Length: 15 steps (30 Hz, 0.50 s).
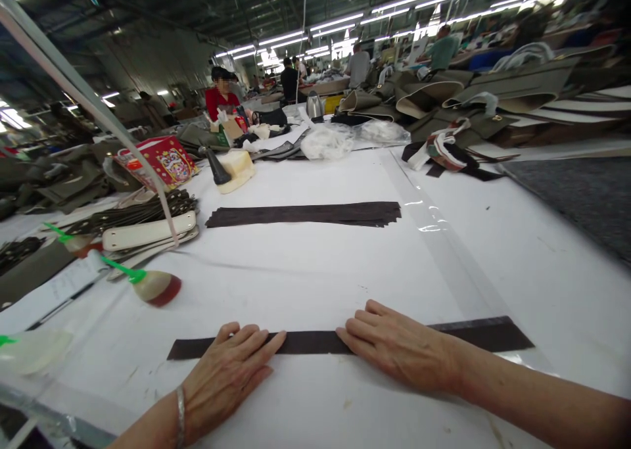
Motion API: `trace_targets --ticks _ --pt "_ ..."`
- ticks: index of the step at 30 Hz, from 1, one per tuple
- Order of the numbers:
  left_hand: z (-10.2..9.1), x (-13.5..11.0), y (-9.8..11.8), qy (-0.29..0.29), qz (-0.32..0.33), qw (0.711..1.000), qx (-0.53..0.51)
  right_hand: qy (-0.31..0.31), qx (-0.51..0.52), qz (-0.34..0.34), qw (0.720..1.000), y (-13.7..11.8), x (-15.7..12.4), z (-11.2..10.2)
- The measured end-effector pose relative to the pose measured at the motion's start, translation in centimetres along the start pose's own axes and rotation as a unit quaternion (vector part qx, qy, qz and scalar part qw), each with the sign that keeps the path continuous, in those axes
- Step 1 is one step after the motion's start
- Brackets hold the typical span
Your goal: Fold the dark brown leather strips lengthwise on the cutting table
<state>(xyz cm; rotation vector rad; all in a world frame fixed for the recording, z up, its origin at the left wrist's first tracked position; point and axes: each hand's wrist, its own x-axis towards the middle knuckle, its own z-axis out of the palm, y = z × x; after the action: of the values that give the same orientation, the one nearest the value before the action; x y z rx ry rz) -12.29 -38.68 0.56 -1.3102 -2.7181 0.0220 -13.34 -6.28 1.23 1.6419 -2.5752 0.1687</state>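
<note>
A long dark brown strip (486, 334) lies flat across the near part of the white table (305, 265). My left hand (229, 370) rests flat on the strip's left part, fingers stretched out and together. My right hand (394, 344) lies flat on the strip's middle, fingers extended toward the left hand. Neither hand grips anything. Farther back lies a stack of similar dark strips (305, 213).
Glue bottles with green nozzles (148, 284) lie at the left beside cream and dark strap pieces (148, 229). A red patterned box (165, 160), plastic bags (328, 143) and olive bag parts (493, 94) crowd the back. Other people work in the distance. A grey mat (582, 192) lies right.
</note>
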Motion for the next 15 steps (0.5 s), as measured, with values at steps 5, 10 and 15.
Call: trace_targets --ticks 5,10,15 --pt "-0.2 0.3 0.0 0.0 0.014 0.999 0.03 -0.007 -0.004 -0.003 1.0 0.1 -0.4 -0.1" --pt "-0.2 0.4 -0.3 0.023 0.032 0.998 0.054 -0.001 -0.013 0.005 1.0 0.3 -1.5 -0.4" --pt "-0.2 0.3 -0.8 0.022 0.064 0.995 0.074 0.005 -0.018 0.017 1.0 0.5 -2.9 -0.5"
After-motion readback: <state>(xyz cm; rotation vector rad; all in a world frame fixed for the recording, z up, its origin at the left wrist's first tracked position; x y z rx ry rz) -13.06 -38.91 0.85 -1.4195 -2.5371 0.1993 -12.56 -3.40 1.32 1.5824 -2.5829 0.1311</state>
